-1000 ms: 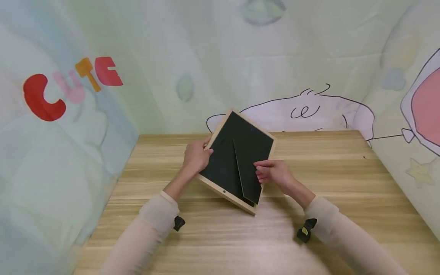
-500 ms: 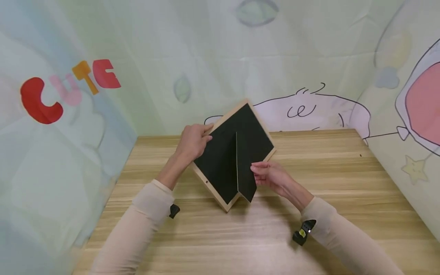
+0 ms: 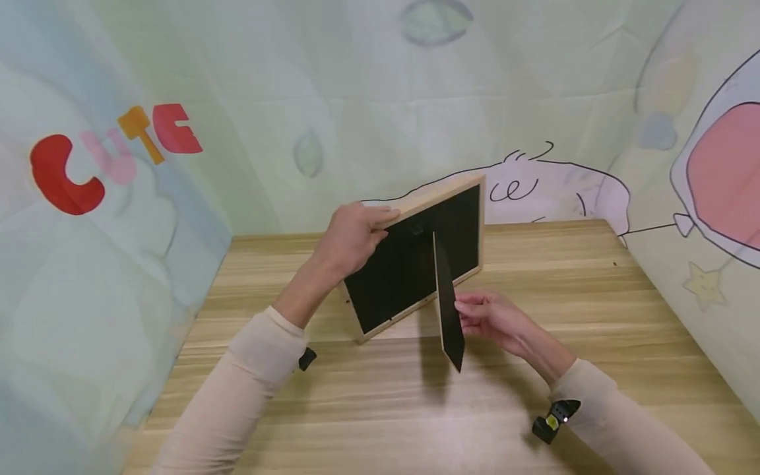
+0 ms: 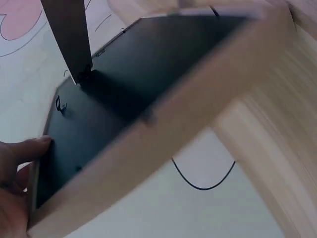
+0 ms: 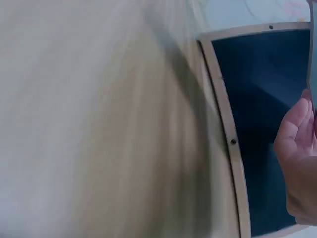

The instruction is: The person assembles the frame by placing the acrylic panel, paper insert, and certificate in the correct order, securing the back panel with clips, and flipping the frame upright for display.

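A photo frame [image 3: 392, 280] with a light wooden rim and a black back stands tilted over the table, its back toward me. My left hand [image 3: 351, 239] grips its upper left edge; in the left wrist view the thumb [image 4: 37, 148] lies on the black back. The frame's black stand leg [image 3: 448, 310] is swung out from the back. My right hand [image 3: 495, 322] pinches the leg's outer edge near its middle. In the right wrist view the fingers [image 5: 297, 124] hold the leg at the image's right edge. The frame's front is hidden.
The wood-grain table [image 3: 368, 409] lies under both hands. A printed cloth backdrop [image 3: 267, 132] with cartoon drawings rises behind and along both sides. Dark wrist cameras, such as the right one [image 3: 552, 422], sit below the sleeves.
The photo frame has turned and tipped more upright, its lower edge nearer the table. Its stand leg has swung farther from the back, with the right hand on it.
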The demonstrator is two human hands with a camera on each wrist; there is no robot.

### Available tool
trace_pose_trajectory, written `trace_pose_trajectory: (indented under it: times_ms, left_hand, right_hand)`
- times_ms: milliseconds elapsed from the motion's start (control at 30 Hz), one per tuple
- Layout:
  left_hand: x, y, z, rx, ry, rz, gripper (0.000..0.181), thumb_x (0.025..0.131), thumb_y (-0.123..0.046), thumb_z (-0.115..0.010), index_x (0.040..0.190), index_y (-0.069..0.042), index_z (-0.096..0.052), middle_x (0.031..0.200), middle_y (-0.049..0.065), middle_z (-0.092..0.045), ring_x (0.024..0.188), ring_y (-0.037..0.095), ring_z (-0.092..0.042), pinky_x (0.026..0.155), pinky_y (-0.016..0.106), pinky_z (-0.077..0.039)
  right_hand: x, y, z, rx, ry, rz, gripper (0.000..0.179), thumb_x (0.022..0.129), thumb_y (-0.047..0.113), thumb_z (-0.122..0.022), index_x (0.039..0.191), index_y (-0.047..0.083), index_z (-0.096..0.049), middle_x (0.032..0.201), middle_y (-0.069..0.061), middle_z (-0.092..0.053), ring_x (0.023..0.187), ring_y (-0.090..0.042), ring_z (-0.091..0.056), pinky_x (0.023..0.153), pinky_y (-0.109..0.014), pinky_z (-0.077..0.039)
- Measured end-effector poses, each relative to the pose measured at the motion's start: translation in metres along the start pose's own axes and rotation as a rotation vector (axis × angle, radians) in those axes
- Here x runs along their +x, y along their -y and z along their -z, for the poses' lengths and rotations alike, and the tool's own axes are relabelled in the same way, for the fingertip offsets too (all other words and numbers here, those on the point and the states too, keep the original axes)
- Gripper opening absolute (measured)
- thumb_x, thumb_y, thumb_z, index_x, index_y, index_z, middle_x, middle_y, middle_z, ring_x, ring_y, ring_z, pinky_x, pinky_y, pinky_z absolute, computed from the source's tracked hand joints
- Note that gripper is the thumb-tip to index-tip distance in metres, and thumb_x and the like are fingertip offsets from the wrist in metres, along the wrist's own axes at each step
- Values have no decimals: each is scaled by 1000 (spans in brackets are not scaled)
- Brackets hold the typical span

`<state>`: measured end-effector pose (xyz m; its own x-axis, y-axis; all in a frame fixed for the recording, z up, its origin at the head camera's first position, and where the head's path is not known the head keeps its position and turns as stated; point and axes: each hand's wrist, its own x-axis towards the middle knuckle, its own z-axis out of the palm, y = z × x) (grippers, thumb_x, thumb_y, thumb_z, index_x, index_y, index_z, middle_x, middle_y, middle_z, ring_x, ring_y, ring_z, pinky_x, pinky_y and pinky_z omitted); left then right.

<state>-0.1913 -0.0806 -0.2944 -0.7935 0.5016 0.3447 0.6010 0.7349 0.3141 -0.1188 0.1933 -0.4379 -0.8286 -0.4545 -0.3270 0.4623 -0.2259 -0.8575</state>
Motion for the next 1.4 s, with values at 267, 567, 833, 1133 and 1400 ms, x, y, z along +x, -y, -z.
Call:
trace_pose_trajectory:
  times_ms: [267, 567, 833, 1133, 1400]
  left_hand:
    - [-9, -12, -6, 73, -85, -331, 44, 79, -8, -72, 120, -24, -65, 123, -3, -63, 87, 16, -57, 74, 26, -50]
    - [-27, -21, -19, 148, -200, -524, 33, 87, -9, -64, 118, -19, -66, 121, -4, -64, 87, 16, -60, 76, 22, -51]
    - [-37, -23, -21, 221, -255, -535, 39, 81, -18, -72, 119, -14, -65, 120, -2, -65, 95, 19, -59, 83, 24, -49]
    - [-86, -38, -17, 187, -829, -17, 20, 86, -16, -67, 104, -9, -72, 100, 5, -72, 89, 22, -69, 79, 35, -54]
    - [-94, -37, -21, 31, -857, 365, 21, 80, -29, -71, 93, -13, -76, 83, 5, -74, 65, 15, -68, 58, 30, -53]
  right_hand:
    - [-5, -28, 12, 16, 31, -24, 14, 90, 4, -56, 100, 11, -65, 87, -3, -72, 78, -18, -70, 82, -39, -54]
    - [-4, -49, 17, -13, -10, 1, 14, 87, 5, -61, 101, 5, -61, 88, -6, -70, 81, -25, -69, 85, -45, -51]
    - [-5, -42, 31, -57, -113, 91, 34, 89, 7, -60, 118, -11, -56, 99, -14, -71, 95, -28, -68, 88, -43, -49]
    - [-11, 15, 95, 117, -346, 226, 19, 92, 5, -55, 106, 0, -66, 92, -11, -73, 90, -23, -70, 86, -36, -50]
    - [12, 48, 119, 33, -351, 325, 22, 93, 3, -53, 86, 11, -72, 81, -1, -73, 80, -12, -70, 78, -27, -55]
